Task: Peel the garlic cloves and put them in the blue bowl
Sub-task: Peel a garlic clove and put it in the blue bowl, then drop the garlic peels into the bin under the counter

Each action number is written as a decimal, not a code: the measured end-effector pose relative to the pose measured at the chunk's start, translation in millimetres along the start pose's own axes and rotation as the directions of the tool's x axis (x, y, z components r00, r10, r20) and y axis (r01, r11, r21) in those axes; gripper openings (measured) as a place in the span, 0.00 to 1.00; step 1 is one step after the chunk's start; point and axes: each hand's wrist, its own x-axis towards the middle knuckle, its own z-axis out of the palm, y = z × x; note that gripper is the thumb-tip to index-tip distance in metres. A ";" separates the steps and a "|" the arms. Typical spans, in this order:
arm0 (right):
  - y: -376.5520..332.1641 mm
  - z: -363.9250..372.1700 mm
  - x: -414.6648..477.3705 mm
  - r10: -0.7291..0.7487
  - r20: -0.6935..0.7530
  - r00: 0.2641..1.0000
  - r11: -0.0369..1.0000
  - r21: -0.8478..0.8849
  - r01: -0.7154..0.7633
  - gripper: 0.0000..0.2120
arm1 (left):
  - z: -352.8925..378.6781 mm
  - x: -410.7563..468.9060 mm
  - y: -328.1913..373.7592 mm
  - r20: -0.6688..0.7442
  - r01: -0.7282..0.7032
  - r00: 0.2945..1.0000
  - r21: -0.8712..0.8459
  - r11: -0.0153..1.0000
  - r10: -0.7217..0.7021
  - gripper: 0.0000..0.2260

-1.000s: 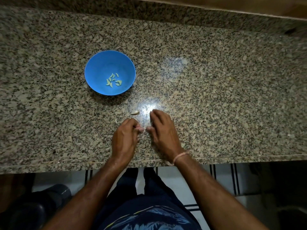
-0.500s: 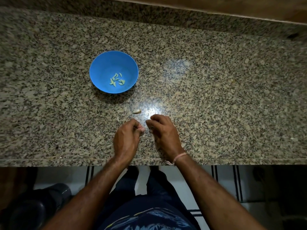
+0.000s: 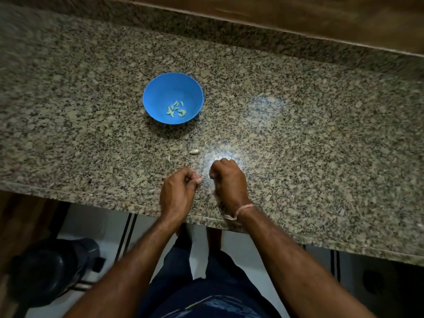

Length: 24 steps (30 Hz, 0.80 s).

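Garlic clove (image 3: 194, 151) | on counter (image 3: 309, 138), just beyond left grip (image 3: 177, 191) and right grip (image 3: 227, 182); both curled, contents cannot tell

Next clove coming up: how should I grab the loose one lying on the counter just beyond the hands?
I'd pinch the garlic clove across its short width from above: it lies flat on the counter, long axis left-right, apart from the blue bowl.

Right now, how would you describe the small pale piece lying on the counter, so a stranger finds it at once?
On the speckled granite counter, find the blue bowl. Between it and the person's left hand and right hand lies one pale garlic piece on bare stone. Unlike the greenish cloves inside the bowl, it lies outside, and neither hand touches it.
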 end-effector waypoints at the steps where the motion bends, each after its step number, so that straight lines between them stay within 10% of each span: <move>1: 0.4 -1.5 -1.9 0.108 0.023 0.994 0.981 0.162 -0.110 0.11 | -0.1 -3.0 -0.3 -0.010 0.010 1.000 -0.020 1.000 -0.011 0.07; 10: -46.0 -12.4 -11.7 0.393 0.526 0.754 0.187 0.757 -0.626 0.07 | -17.8 -34.5 -18.7 -0.144 0.122 0.978 -0.190 0.974 -0.150 0.09; 24: -246.6 158.6 -108.8 -0.016 0.800 0.600 0.389 0.558 -0.733 0.14 | -163.7 -164.9 -208.3 -0.445 0.305 0.732 -0.465 0.832 -0.517 0.09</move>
